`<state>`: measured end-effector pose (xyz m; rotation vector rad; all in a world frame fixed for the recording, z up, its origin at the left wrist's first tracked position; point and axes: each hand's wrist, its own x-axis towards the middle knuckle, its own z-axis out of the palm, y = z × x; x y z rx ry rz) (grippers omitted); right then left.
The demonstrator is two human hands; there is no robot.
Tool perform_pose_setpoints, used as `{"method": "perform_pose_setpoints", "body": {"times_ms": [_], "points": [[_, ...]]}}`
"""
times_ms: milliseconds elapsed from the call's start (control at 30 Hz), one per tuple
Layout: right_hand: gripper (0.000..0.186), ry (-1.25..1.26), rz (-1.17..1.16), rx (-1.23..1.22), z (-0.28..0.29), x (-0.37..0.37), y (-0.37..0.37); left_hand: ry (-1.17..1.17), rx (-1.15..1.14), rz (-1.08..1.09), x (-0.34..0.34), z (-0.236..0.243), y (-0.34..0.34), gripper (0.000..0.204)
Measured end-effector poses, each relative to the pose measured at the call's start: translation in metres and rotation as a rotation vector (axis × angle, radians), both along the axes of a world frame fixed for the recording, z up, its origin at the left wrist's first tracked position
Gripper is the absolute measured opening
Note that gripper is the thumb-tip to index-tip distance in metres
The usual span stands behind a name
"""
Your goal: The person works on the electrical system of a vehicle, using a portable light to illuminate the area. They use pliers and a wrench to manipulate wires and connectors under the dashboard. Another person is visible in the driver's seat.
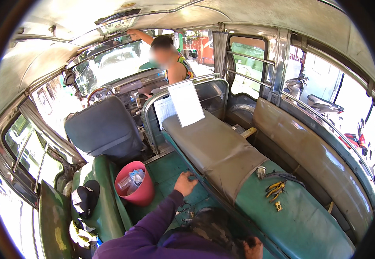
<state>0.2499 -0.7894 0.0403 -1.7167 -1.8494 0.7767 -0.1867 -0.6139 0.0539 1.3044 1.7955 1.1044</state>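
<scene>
My left hand (186, 184), at the end of a purple sleeve, is over the green floor beside the bench edge. Its fingers are curled together around something small and dark. Close to the lower edge, my right hand (253, 249) is bent, with a dark shape at its fingers that I cannot identify. Between my arms, thin dark wires (186, 211) show near the floor. Yellow-handled pliers (275, 188) rest on the green bench seat (295, 220) to the right. Around them are a small brass-coloured piece (278, 206), a metal cylinder (261, 172) and a black cable (287, 175).
A red bucket (137, 196) holding plastic bottles stands left of my arm. A cap (86, 198) lies on the left bench. Ahead are the driver's seat (103, 127), a metal-railed partition (213, 97) and white paper (186, 103). Another person (176, 71) reaches toward the windscreen.
</scene>
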Motion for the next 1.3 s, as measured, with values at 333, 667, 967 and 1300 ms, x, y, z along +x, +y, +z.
{"method": "perform_pose_setpoints", "body": {"times_ms": [333,667,967,1300], "points": [[0.037,-0.152,0.236,0.077,-0.062,0.021,0.003,-1.603,0.192,0.007,-0.01,0.076,0.004,0.053],[0.042,-0.195,0.286,0.075,-0.038,0.01,0.008,-1.578,0.36,0.016,-0.044,0.087,0.041,0.053],[0.027,0.13,0.016,-0.014,0.023,-0.032,0.056,-1.547,0.408,0.123,-0.06,0.087,0.069,0.051],[0.025,0.111,0.046,-0.005,0.023,-0.039,0.062,-1.515,0.455,0.118,-0.073,0.098,0.082,0.049]]}}
